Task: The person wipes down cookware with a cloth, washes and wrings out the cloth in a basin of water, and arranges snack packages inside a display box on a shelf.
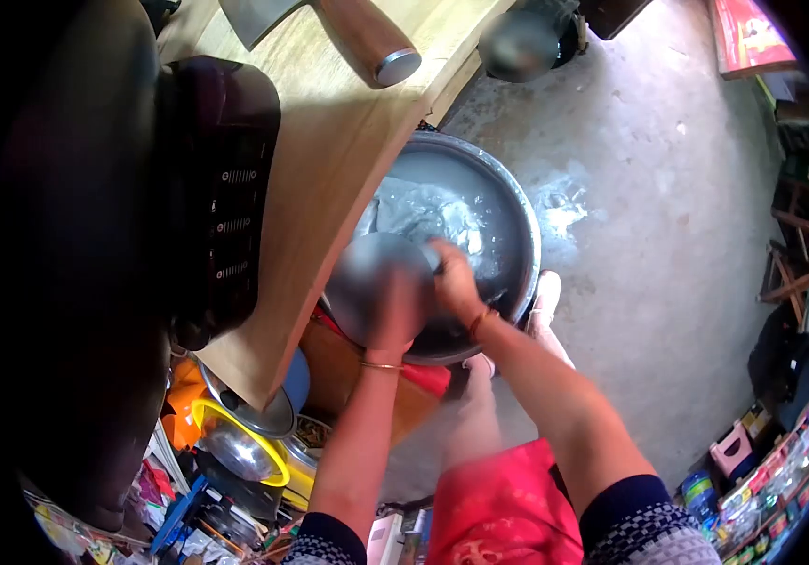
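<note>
A round metal bowl (352,273), blurred by motion, is tilted over a wide basin (525,217) of cloudy water. My left hand (400,311) reaches into or against the bowl; its fingers are smeared by motion. On the bowl's right edge, my right hand (456,282) has its fingers closed round the rim. Foam and bright reflections lie on the water above the bowl.
Left of the basin is a wooden table (320,160) with a cleaver (357,38) and a black appliance (225,198). Below stand a yellow basin (277,461) and a pot lid (277,414). A dark bucket (522,45) stands beyond; stools and shelves line the right.
</note>
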The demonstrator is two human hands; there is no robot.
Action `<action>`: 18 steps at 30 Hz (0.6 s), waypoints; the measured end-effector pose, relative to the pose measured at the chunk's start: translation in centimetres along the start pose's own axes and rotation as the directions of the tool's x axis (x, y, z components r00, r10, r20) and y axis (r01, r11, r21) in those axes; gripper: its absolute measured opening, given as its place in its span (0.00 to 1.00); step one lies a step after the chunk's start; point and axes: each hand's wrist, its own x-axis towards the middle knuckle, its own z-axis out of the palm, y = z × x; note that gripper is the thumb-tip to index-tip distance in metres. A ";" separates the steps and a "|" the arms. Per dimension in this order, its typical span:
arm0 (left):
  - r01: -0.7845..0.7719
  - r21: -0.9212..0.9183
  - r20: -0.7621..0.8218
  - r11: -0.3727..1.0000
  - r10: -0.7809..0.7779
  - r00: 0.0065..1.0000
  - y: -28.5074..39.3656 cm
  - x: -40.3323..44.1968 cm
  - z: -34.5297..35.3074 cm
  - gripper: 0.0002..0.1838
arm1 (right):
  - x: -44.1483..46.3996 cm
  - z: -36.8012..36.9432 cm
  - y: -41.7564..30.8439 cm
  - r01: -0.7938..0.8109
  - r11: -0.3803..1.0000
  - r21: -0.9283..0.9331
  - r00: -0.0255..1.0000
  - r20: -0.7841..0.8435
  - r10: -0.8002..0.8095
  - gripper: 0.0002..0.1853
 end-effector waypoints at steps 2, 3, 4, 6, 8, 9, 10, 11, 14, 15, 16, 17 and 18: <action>0.058 -0.445 0.089 0.894 -0.020 0.996 -1.8 1.1 -0.4 0.14 | -1.6 0.9 -2.0 0.375 0.823 -0.427 0.924 0.245 -0.294 0.23; -0.308 0.287 0.137 0.907 0.279 0.950 -3.6 2.2 -2.0 0.16 | -2.7 0.1 -5.6 0.410 0.852 -0.325 0.903 0.278 -0.328 0.21; -0.392 0.362 0.174 0.846 0.351 0.920 -3.0 1.9 -2.5 0.16 | -3.8 -1.0 -9.8 0.436 0.873 -0.219 0.880 0.303 -0.364 0.19; -0.352 0.197 0.204 0.915 0.313 0.928 -1.3 1.8 -2.6 0.16 | -6.2 -1.6 -12.5 0.587 0.805 -0.093 0.776 0.350 -0.525 0.19; -0.235 -0.007 0.198 0.972 0.232 0.952 -0.4 1.5 -2.1 0.16 | -7.6 -1.6 -13.0 0.617 0.786 0.027 0.720 0.383 -0.579 0.21; -0.185 -0.077 0.187 0.980 0.196 0.962 0.0 1.2 -1.6 0.16 | -7.7 -1.9 -13.5 0.617 0.787 0.024 0.721 0.385 -0.577 0.21; -0.146 -0.125 0.172 0.981 0.167 0.971 0.3 1.0 -1.1 0.16 | -7.7 -2.1 -14.1 0.595 0.799 0.085 0.733 0.350 -0.583 0.17; -0.121 -0.140 0.157 0.983 0.143 0.977 0.6 0.8 -0.7 0.17 | -7.7 -2.3 -14.3 0.571 0.807 0.148 0.747 0.314 -0.586 0.14; -0.151 0.064 0.142 0.986 0.141 0.980 1.1 0.5 0.3 0.17 | -6.2 -2.5 -13.2 0.643 0.766 -0.008 0.710 0.383 -0.591 0.19; -0.178 0.158 0.154 0.971 0.154 0.976 1.3 0.4 0.5 0.17 | -5.5 -2.1 -12.6 0.658 0.742 -0.132 0.731 0.350 -0.586 0.15; -0.209 0.236 0.171 0.949 0.172 0.970 1.4 0.6 0.8 0.17 | -4.5 -1.7 -11.1 0.657 0.742 -0.133 0.732 0.349 -0.585 0.15; -0.247 0.314 0.196 0.917 0.192 0.962 1.4 0.9 0.9 0.17 | -3.3 -1.3 -9.5 0.648 0.730 -0.218 0.749 0.355 -0.559 0.14; -0.298 0.371 0.207 0.879 0.235 0.950 1.7 1.0 1.1 0.17 | -2.2 -0.8 -7.7 0.634 0.713 -0.300 0.768 0.358 -0.531 0.12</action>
